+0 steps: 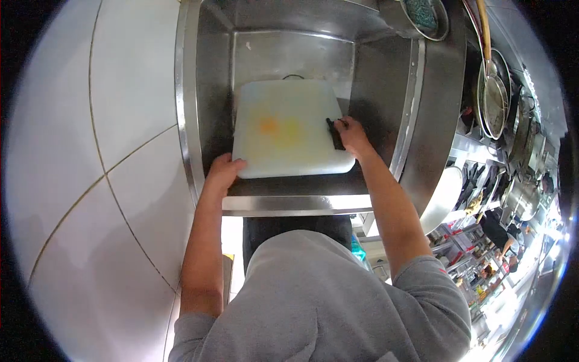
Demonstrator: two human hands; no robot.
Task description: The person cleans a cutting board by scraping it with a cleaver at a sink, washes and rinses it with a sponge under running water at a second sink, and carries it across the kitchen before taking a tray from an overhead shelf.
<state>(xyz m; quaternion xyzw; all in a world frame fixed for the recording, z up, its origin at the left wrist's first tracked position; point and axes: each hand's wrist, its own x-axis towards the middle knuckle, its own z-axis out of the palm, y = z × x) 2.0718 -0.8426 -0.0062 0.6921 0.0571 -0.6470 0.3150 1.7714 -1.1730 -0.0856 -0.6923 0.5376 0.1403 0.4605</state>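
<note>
Down inside the steel sink (386,84) and right between the two hands: a white cutting board (289,160), broad face up, rounded corners, near edge running close to the front rim. Marked around the middle with an orange stain (268,125) and, just to the right of that, a yellow-green stain (292,128). Hard to tell whether lying flat on the bottom or propped up a little.

Over to the left hand (223,171) now, right at the near left corner of the board. Clamped on that edge, thumb laid over the top face, fingers down the outer side and partly out of sight.

Across to the right hand (353,134), higher up along the right edge. Closed around a black implement (336,139), fingers bent over the upper part, with the lower part pressed close against the board. Too dark and too covered to name more exactly. Cannot tell whether also touching the board with the fingertips.

Beyond the far edge of the board, a strip of bare sink floor and a thin dark ring (294,76), partly hidden. Up at the far right rim, a metal pot (395,17) with a green scouring pad (421,13) inside. Further right, a wooden-handled strainer (496,105); over on the left, white tiles (48,90). Closest to the camera, a grey shirt (313,295).
</note>
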